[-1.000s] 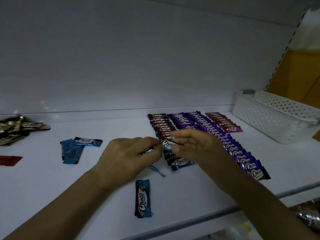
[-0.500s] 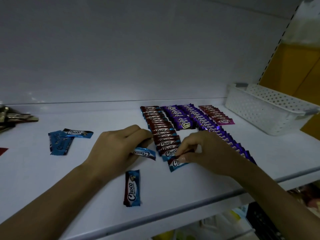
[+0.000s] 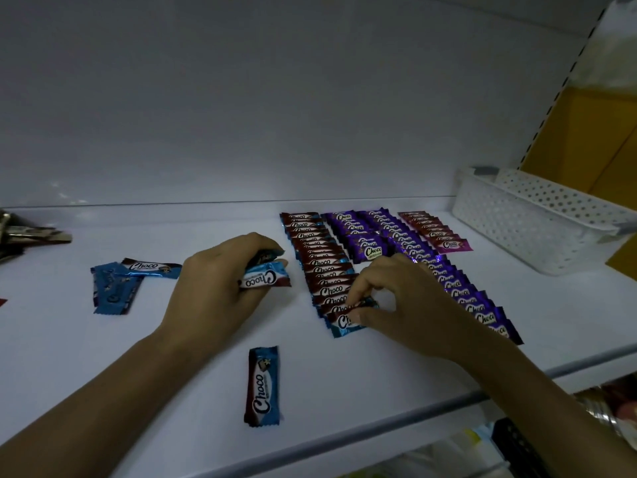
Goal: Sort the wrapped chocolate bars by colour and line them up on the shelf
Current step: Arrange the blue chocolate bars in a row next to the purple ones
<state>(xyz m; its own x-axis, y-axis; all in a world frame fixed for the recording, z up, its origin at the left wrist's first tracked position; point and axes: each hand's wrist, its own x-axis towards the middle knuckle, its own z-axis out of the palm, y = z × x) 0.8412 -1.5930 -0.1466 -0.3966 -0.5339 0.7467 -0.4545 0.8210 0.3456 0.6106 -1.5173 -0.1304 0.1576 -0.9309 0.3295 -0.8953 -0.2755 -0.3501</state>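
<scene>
On the white shelf [image 3: 103, 357], the left hand [image 3: 220, 288] is gripping a blue-and-brown wrapped chocolate bar [image 3: 265, 278] between thumb and fingers, with what looks like a second bar tucked above it, though the dim light makes that hard to confirm. The right hand [image 3: 403, 305] is pinching the nearest bar of the blue-and-brown overlapping row [image 3: 320, 267] at its front end. Just beside that row are lying two purple rows [image 3: 413, 250] and a short pink row [image 3: 436, 232]. One loose blue bar [image 3: 263, 384] is lying near the shelf's front edge; more loose blue bars [image 3: 120, 284] are sitting to the left. A white perforated plastic basket [image 3: 537, 219] is standing at the far right.
</scene>
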